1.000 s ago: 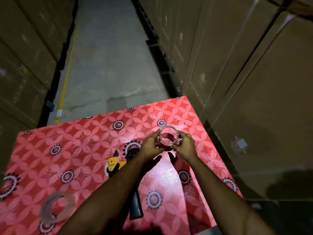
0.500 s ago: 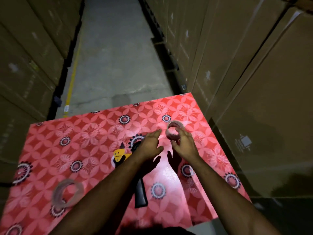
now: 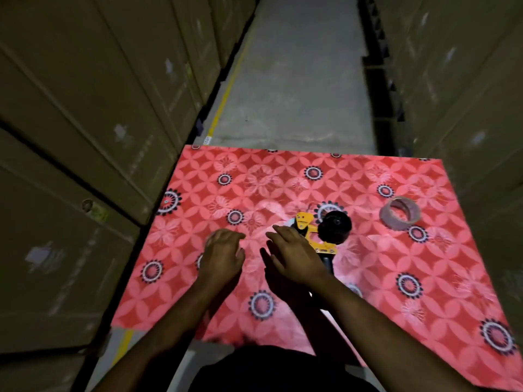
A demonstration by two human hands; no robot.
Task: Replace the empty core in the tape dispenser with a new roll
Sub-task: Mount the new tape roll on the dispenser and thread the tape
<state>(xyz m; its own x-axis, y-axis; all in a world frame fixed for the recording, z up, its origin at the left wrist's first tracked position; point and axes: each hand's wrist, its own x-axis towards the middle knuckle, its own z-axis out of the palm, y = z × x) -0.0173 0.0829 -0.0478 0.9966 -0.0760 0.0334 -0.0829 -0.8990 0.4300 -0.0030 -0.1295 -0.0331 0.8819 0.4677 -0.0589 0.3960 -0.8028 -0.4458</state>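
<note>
The tape dispenser [image 3: 321, 234] lies on the red patterned table [image 3: 368, 278], its yellow frame and black hub bare and its handle under my right wrist. The empty core [image 3: 399, 213], a thin greyish ring, rests on the table to the right of the dispenser, away from both hands. My right hand [image 3: 294, 257] hovers palm down just left of the dispenser with fingers spread and nothing in it. My left hand [image 3: 223, 257] is blurred, with fingers curled down onto the table; what lies under it is hidden. No new roll shows.
Stacked cardboard boxes [image 3: 85, 137] wall in the left side, and more boxes [image 3: 467, 80] the right. A concrete aisle [image 3: 294, 80] with a yellow line runs ahead past the table's far edge. The table's left edge is close to my left hand.
Both hands let go of the core, which now lies on the table at the right. My view and both hands swung left, and my left hand reached down to the table.
</note>
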